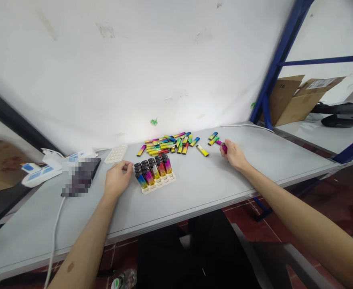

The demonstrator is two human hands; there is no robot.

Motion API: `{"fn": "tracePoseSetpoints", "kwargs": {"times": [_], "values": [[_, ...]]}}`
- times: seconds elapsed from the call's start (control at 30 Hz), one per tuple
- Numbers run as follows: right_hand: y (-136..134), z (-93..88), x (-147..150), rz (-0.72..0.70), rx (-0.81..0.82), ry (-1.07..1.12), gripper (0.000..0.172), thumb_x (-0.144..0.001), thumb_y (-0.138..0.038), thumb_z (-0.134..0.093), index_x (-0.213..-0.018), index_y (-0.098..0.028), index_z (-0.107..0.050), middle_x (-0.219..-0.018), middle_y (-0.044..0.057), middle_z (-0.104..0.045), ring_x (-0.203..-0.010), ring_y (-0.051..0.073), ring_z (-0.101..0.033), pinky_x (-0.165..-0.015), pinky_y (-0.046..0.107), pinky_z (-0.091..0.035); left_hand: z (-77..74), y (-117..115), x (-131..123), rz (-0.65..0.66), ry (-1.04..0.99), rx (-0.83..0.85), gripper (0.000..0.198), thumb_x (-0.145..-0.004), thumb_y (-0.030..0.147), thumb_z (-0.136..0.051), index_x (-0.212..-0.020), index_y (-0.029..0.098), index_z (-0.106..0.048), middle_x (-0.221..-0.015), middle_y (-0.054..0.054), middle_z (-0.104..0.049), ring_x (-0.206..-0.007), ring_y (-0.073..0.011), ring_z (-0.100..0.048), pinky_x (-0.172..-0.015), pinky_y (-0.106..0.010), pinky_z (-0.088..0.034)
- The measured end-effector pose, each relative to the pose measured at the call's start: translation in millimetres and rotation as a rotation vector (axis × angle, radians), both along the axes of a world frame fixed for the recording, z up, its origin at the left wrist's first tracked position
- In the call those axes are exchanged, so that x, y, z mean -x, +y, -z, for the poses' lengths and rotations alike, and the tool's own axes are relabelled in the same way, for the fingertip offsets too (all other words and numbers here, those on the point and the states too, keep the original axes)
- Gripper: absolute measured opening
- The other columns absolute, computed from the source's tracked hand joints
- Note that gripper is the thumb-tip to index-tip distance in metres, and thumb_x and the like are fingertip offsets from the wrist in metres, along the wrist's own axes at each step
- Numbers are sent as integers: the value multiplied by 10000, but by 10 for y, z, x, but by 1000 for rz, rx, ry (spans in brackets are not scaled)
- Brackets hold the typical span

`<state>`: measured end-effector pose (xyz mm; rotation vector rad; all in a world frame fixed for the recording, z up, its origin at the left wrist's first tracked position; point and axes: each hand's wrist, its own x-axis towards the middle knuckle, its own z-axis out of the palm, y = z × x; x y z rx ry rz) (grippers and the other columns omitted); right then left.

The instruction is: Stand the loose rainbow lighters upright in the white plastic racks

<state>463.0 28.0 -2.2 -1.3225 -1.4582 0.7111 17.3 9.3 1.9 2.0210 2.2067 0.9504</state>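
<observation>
A white slotted tray [161,184] on the grey table [194,188] holds several upright rainbow-coloured lighters [153,167] with black tops. My left hand [118,176] rests beside the tray's left end, fingers curled and touching it. Behind the tray lies a loose pile of lighters [169,143]. My right hand [233,154] reaches to the right of the pile and pinches a magenta lighter [222,145]. Two more lighters [213,138] lie just past it, and a yellow one [202,150] lies to its left.
A spare white tray [116,153] lies behind my left hand. A dark blurred object [80,174], white power strips [41,170] and a cable [54,237] sit at the left. Blue shelving [272,76] with cardboard boxes [297,98] stands at the right.
</observation>
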Motion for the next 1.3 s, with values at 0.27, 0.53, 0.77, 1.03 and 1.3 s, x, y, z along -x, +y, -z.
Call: {"fn": "tracePoseSetpoints", "kwargs": {"times": [0.27,0.53,0.77,1.03,1.3], "values": [[64,22,-8,-107,95,353,469,-956,-542,-347,-592,-246,-366,-462,-63,-245,-403,100,-161,-414,252,-153,-33,-15,-27,-5,-12,11,313,-862,413,-478,-953,225,-712,-928,-56,-764,-879,-239,-691,-899,-346,-508],[72,18,-16,-102,120,375,462,-956,-546,-346,-603,-248,-355,-470,-63,-240,-403,101,-164,-416,251,-151,-51,-19,-44,-24,-15,34,306,-862,403,-476,-950,230,-713,-939,-54,-762,-882,-237,-693,-902,-347,-507],[60,-22,11,-74,138,389,494,-962,-550,-345,-575,-244,-362,-451,-57,-245,-396,100,-159,-417,258,-136,-63,-27,-49,-28,-20,39,306,-857,403,-479,-951,227,-712,-946,-56,-760,-884,-235,-691,-883,-341,-508],[43,-38,21,-55,140,350,572,-953,-674,-336,-586,-237,-387,-466,-51,-267,-401,100,-192,-423,263,-154,-68,-22,-57,-23,9,27,299,-866,389,-481,-940,220,-717,-933,-62,-763,-859,-231,-691,-873,-337,-514],[44,-39,28,-45,149,300,616,-928,-748,-343,-605,-230,-430,-481,-37,-325,-405,106,-262,-413,262,-205,-61,-17,-53,-27,12,32,320,-863,395,-474,-965,217,-720,-958,-62,-764,-865,-237,-695,-897,-353,-513]]}}
